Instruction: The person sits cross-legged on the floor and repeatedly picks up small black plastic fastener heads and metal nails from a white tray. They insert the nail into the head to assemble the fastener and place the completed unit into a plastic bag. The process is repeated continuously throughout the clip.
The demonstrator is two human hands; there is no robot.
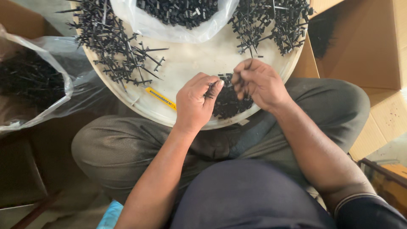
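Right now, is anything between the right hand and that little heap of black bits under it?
Nothing visible. The right hand hovers just above the heap of small black parts on the round white tray; the left hand pinches a piece beside it.

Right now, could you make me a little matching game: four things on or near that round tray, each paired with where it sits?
Things:
1. yellow cutter
2. clear bag of small black parts
3. small black pile
4. cardboard box

Places:
A. far edge of the tray
B. beside the tray
C. left of the left hand
D. under both hands

Pairs: 1-C, 2-A, 3-D, 4-B
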